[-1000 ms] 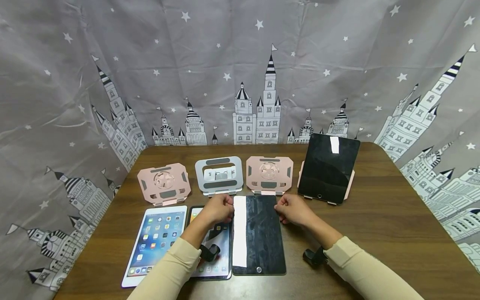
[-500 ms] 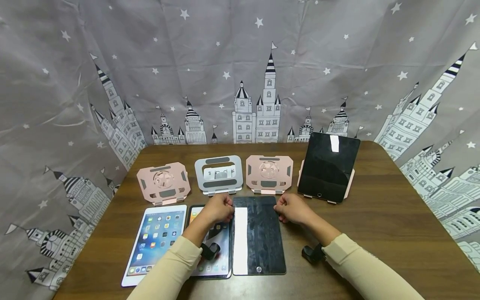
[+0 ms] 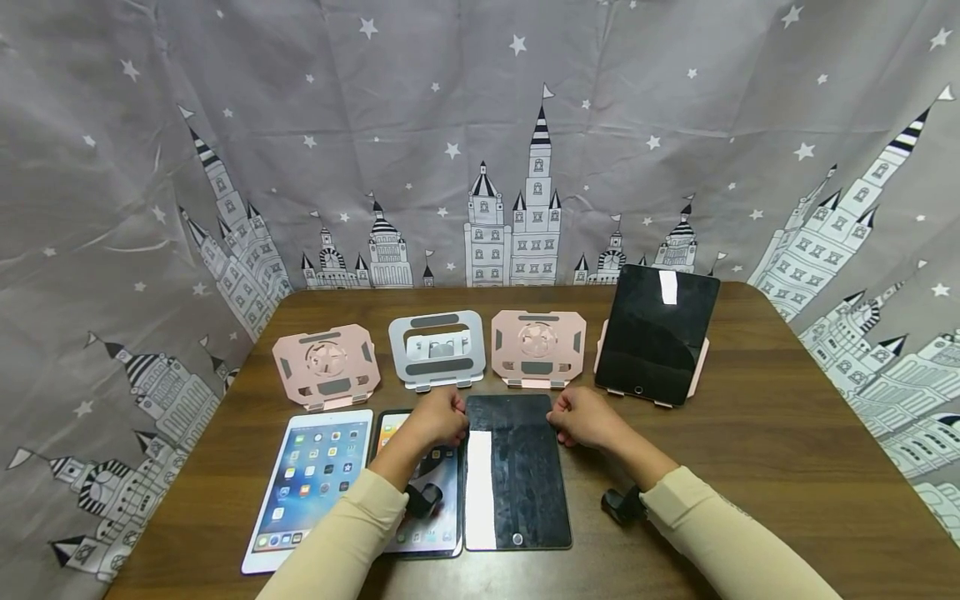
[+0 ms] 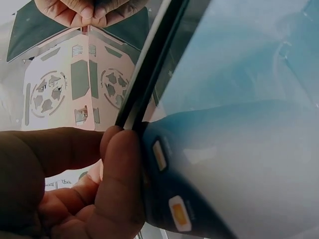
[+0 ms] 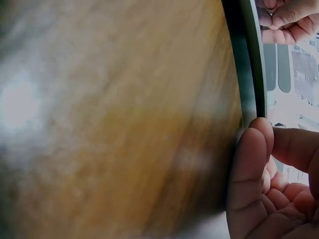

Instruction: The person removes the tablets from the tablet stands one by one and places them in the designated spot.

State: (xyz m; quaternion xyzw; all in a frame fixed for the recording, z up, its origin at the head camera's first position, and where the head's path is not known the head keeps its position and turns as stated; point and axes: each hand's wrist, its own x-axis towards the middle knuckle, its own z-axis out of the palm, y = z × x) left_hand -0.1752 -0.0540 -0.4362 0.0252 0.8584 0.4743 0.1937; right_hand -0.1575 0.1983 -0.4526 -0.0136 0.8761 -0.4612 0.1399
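A black tablet (image 3: 528, 467) with a dark screen and a round home button lies between my hands in the head view, a white reflection down its left side. My left hand (image 3: 441, 415) pinches its upper left edge between thumb and fingers. The upper right edge is pinched by my right hand (image 3: 587, 415). Both wrist views show the thumb and curled fingers at the tablet's thin rim. Under my left forearm lies a second tablet (image 3: 442, 527) with a lit screen, partly hidden. Left of it is a white tablet (image 3: 311, 471) showing app icons.
Behind the tablets stand a pink tablet stand (image 3: 288, 354), a grey stand (image 3: 401, 350) and another pink stand (image 3: 504, 333). At the back right, a dark tablet (image 3: 656, 342) leans on a further pink stand. A printed grey curtain (image 3: 435, 167) hangs behind the wooden table (image 3: 787, 433).
The white reflection's upper end has slid down the held tablet's screen. The tablet's far edge sits slightly lower in view. Both hands keep their pinch in nearly the same place.
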